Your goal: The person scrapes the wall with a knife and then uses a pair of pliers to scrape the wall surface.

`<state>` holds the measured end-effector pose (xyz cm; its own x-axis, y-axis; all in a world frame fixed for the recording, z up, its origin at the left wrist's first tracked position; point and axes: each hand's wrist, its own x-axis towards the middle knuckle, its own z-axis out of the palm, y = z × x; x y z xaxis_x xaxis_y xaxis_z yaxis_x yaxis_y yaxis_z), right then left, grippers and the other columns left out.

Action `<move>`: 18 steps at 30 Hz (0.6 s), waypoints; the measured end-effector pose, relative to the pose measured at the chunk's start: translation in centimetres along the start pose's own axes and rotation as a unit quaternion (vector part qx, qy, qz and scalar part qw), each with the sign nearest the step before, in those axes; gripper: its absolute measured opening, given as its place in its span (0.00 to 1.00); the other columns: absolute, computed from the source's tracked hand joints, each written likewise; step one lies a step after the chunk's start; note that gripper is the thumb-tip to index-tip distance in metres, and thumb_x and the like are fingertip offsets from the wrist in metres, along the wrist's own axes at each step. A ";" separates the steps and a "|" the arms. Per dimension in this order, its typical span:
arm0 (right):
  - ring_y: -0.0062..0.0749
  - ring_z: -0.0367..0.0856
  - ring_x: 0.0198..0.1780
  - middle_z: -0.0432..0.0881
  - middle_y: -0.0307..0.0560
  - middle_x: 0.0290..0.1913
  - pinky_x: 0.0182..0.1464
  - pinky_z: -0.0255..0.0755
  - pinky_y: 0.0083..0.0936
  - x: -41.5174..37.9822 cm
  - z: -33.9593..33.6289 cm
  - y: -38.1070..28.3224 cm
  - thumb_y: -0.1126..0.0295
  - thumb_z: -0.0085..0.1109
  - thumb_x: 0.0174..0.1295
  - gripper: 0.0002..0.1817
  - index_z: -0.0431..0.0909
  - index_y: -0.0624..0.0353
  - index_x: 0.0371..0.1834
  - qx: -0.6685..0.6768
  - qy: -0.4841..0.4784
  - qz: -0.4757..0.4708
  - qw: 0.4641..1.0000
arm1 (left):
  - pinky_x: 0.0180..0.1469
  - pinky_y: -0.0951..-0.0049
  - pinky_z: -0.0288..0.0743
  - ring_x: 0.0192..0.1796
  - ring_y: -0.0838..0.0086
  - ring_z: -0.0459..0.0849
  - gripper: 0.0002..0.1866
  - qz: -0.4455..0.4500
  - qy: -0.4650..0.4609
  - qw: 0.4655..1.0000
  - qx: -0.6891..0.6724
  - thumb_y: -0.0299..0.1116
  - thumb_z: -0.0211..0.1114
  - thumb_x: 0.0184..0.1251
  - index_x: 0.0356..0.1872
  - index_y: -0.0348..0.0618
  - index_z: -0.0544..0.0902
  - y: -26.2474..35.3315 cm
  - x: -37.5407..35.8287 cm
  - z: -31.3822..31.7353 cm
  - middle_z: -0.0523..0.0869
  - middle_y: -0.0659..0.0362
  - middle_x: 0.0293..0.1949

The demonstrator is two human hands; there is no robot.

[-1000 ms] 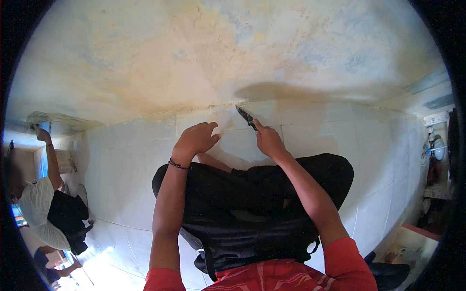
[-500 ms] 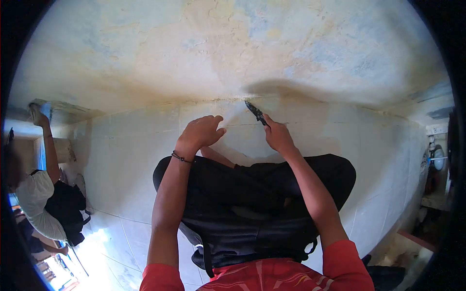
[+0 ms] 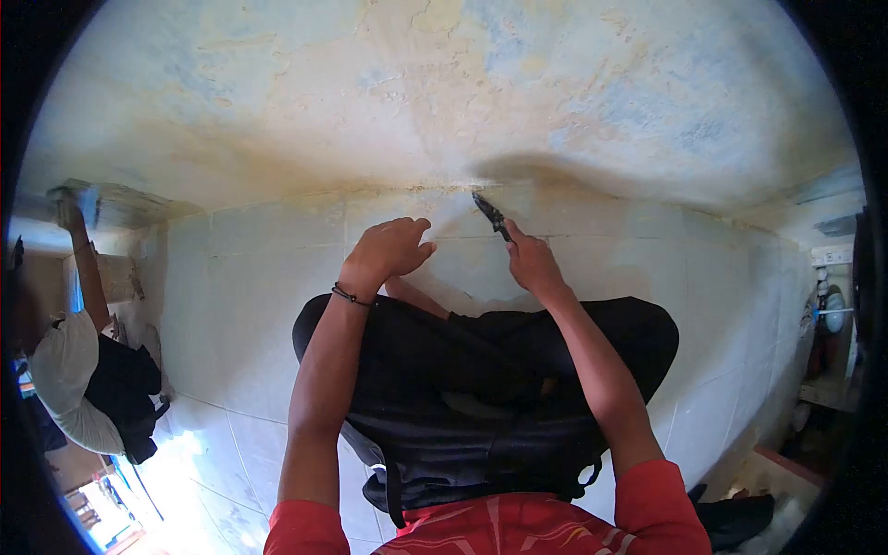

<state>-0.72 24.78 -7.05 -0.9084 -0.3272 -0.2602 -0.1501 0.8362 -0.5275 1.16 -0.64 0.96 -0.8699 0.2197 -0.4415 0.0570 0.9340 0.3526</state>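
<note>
My right hand (image 3: 535, 262) is wrapped round the handle of a dark knife (image 3: 490, 215). The blade points up and left, its tip close to the seam where the tiled floor (image 3: 277, 277) meets the wall (image 3: 416, 102); whether it touches cannot be made out. To the left, my left hand (image 3: 388, 250) hovers over the floor near my crossed legs, holding nothing, thumb and fingers apart. A dark bracelet (image 3: 350, 296) circles that wrist. The wall's paint is patchy, stained and peeling, and crumbly residue shows along the seam.
On the far left another person (image 3: 69, 370) in a white top reaches an arm to the wall. A bag-like black thing (image 3: 129, 388) is by that person. Shelves with objects (image 3: 835, 310) stand at the far right. Dark cloth (image 3: 735, 518) lies at lower right.
The knife and my right hand have shifted very slightly right. My left hand stays nearly in place. The other person's hand at the wall has moved a little.
</note>
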 end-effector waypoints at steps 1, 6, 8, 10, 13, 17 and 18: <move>0.58 0.79 0.43 0.80 0.65 0.39 0.47 0.71 0.49 -0.3 0.4 0.0 0.69 0.46 0.65 0.25 0.64 0.54 0.67 -0.001 0.001 0.001 1.000 | 0.57 0.59 0.71 0.56 0.55 0.77 0.23 0.001 0.000 1.000 0.000 0.47 0.55 0.67 0.58 0.45 0.74 0.0 0.1 0.1 0.80 0.50 0.54; 0.58 0.79 0.44 0.80 0.66 0.41 0.48 0.71 0.49 -1.7 1.3 -2.8 0.69 0.46 0.65 0.24 0.64 0.55 0.66 0.059 -0.110 -0.087 0.988 | 0.57 0.58 0.71 0.56 0.55 0.77 0.23 -0.005 -0.020 1.000 0.007 0.46 0.54 0.67 0.58 0.44 0.74 0.0 0.2 0.3 0.80 0.49 0.53; 0.59 0.79 0.44 0.80 0.66 0.40 0.49 0.71 0.49 -1.3 0.8 -2.3 0.69 0.46 0.65 0.24 0.65 0.55 0.66 0.047 -0.095 -0.089 0.990 | 0.57 0.58 0.71 0.56 0.55 0.77 0.23 -0.010 -0.015 1.000 0.009 0.46 0.54 0.67 0.58 0.45 0.74 -0.1 0.1 0.3 0.80 0.49 0.52; 0.59 0.79 0.44 0.80 0.67 0.40 0.49 0.71 0.49 -0.5 0.3 -1.2 0.69 0.46 0.65 0.24 0.65 0.55 0.66 0.032 -0.080 -0.091 0.992 | 0.56 0.58 0.72 0.56 0.55 0.77 0.23 -0.012 -0.008 1.000 0.008 0.46 0.54 0.67 0.58 0.45 0.74 -0.2 0.1 0.3 0.80 0.49 0.52; 0.59 0.79 0.44 0.80 0.68 0.40 0.49 0.72 0.49 0.3 -0.6 -0.5 0.69 0.46 0.65 0.24 0.66 0.54 0.66 -0.022 -0.001 -0.017 1.000 | 0.56 0.58 0.72 0.56 0.55 0.77 0.23 -0.019 -0.015 1.000 0.009 0.46 0.55 0.67 0.58 0.45 0.74 -0.6 0.7 0.2 0.80 0.49 0.52; 0.59 0.78 0.46 0.80 0.68 0.41 0.49 0.72 0.49 0.1 -0.8 -1.0 0.69 0.47 0.64 0.24 0.66 0.54 0.65 -0.004 0.001 0.020 1.000 | 0.56 0.58 0.73 0.55 0.56 0.78 0.23 -0.030 -0.024 0.998 0.049 0.45 0.55 0.66 0.59 0.47 0.74 -1.7 2.4 1.4 0.80 0.50 0.53; 0.58 0.78 0.47 0.80 0.67 0.41 0.49 0.72 0.48 -0.1 -0.6 -1.1 0.69 0.47 0.65 0.24 0.66 0.53 0.66 -0.016 -0.004 0.014 1.000 | 0.55 0.58 0.73 0.55 0.56 0.78 0.23 -0.046 -0.040 0.997 0.055 0.45 0.56 0.66 0.59 0.47 0.74 -1.9 2.7 1.7 0.80 0.50 0.52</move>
<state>-0.72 24.14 -5.98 -0.9093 -0.3070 -0.2809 -0.1374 0.8586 -0.4939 -0.47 -1.29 -2.33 -0.8324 0.1500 -0.5334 0.0361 0.9753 0.2180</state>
